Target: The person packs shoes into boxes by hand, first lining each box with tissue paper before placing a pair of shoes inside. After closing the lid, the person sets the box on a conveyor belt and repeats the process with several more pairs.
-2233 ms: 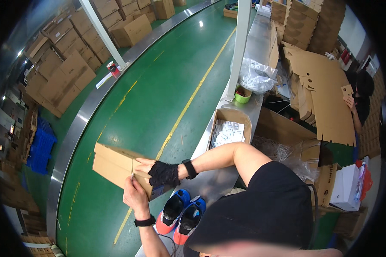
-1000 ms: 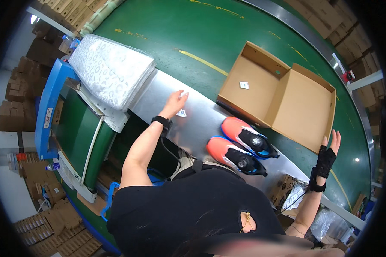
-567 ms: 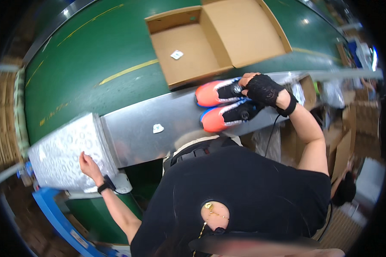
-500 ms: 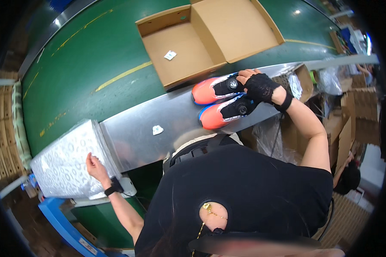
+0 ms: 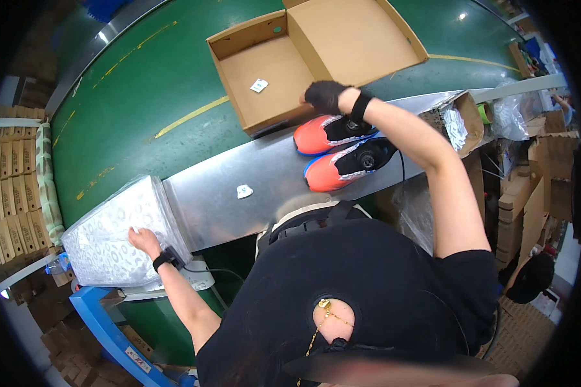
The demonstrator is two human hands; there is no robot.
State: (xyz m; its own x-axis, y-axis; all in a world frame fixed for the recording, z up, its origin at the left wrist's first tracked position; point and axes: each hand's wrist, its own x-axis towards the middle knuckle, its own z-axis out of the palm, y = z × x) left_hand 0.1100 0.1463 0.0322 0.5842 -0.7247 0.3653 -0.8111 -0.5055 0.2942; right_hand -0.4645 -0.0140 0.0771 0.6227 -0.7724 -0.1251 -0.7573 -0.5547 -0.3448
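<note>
My left hand (image 5: 145, 242), a black band at its wrist, rests on a stack of white patterned tissue paper (image 5: 103, 258), its bent fingertips closed on the top sheet. My right hand (image 5: 326, 97), in a black fingerless lace glove, is at the near side of an open brown shoebox (image 5: 265, 61), just beyond the shoes. Its fingers are curled, and what they hold, if anything, is hidden. Below that forearm a pair of orange and black shoes (image 5: 323, 174) with round dials lies side by side on the metal bench, toes left. A small white packet (image 5: 259, 85) lies in the box.
Another white packet (image 5: 244, 191) lies on the metal bench (image 5: 206, 219). At the bench's right end stands a carton (image 5: 472, 122) of white packets. A green conveyor belt (image 5: 135, 135) runs beyond. Stacked cartons (image 5: 13, 206) stand left, and a blue frame (image 5: 110, 329) is lower left.
My right hand has left the shoes and moved left and away from me to the shoebox. My left hand stays on the paper stack. The whole view has shifted slightly.
</note>
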